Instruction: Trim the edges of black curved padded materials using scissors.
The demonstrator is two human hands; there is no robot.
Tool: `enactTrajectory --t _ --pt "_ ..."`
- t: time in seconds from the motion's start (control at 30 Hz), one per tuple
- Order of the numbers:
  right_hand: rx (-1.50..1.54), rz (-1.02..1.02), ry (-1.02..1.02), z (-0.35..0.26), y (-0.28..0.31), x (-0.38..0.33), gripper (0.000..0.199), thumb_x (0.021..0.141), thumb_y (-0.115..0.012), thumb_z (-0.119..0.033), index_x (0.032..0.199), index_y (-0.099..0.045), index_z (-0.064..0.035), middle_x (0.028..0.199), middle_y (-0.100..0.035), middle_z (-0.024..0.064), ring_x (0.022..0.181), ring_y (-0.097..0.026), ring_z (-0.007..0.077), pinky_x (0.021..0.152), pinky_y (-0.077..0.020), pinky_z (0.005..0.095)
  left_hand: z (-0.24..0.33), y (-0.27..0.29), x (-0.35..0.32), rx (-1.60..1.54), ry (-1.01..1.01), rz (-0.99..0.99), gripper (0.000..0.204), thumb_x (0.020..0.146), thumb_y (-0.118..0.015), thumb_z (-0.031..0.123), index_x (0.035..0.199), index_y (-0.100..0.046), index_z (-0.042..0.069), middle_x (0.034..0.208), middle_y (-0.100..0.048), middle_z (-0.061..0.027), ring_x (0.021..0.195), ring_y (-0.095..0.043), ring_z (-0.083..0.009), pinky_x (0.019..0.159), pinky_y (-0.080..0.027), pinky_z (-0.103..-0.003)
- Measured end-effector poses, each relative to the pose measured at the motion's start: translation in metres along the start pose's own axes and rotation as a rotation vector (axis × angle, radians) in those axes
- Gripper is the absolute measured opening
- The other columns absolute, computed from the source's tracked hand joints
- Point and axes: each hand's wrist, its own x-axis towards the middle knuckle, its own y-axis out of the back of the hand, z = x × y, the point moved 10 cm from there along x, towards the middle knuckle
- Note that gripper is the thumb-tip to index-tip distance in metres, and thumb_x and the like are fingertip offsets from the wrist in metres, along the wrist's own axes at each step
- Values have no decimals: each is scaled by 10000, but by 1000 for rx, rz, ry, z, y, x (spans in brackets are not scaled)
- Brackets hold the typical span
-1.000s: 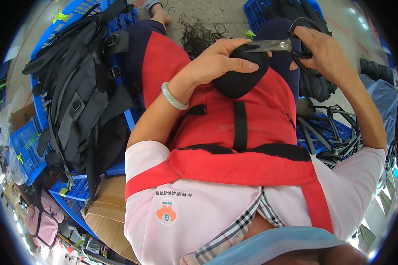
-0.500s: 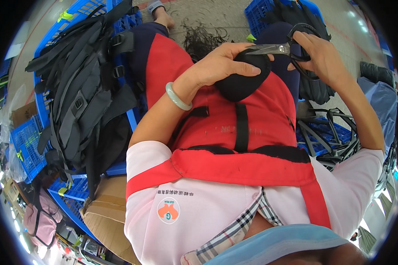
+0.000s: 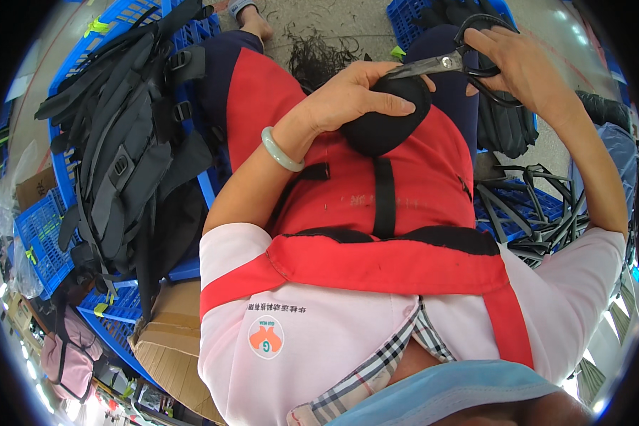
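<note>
My left hand (image 3: 355,98) grips a black rounded padded piece (image 3: 385,129) above my lap, thumb flat on its face and the other fingers behind it. A pair of scissors (image 3: 468,64) with black handles is in my right hand (image 3: 522,62), fingers through the loops. The metal blades reach left to the top edge of the padded piece, beside my left fingers. Whether the tips have anything between them is too small to tell. A red apron (image 3: 412,213) with a black strap lies under the padded piece.
Left of me, a blue crate (image 3: 62,153) is heaped with black strap pieces (image 3: 131,142). A second blue crate (image 3: 397,28) with black pieces stands ahead. More straps (image 3: 525,206) lie at my right. Dark scraps (image 3: 323,60) cover the floor ahead; a cardboard box (image 3: 174,341) sits lower left.
Both hands have shifted slightly up and left in the picture, carrying the scissors and the padded piece. The blades now tilt more, their tips lower toward my left fingers.
</note>
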Motion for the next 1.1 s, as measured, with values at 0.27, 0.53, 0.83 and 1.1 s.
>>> enactTrajectory --t 0.27,0.53,0.83,1.1 --pt "-20 -52 -24 -11 8 6 517 687 -781 -282 1072 -503 -79 825 -590 119 784 -565 340 691 -444 437 -2 3 -5 10 17 34 323 835 -679 39 1152 -637 -1 1019 -662 -21 912 -601 -86 836 -467 -210" --pt "576 -321 -255 -5 -31 -27 701 676 -814 -359 1220 -469 -82 731 -425 92 670 -410 259 627 -374 377 19 13 -16 87 -139 156 252 818 -710 32 1065 -672 -3 950 -673 -13 878 -594 -78 809 -476 -221" --pt "693 -211 -226 -18 -32 -29 476 756 -781 -316 964 -474 -19 651 -373 114 616 -347 291 578 -344 395 16 15 -15 66 -174 180 221 821 -708 16 1039 -675 -7 918 -666 1 840 -586 -66 770 -475 -212" --pt "845 -344 -291 -12 -54 -36 541 684 -816 -324 924 -476 22 713 -333 90 659 -317 193 598 -328 341 9 14 -15 65 -137 198 159 823 -701 17 979 -681 -4 881 -658 10 806 -577 -53 734 -473 -206"
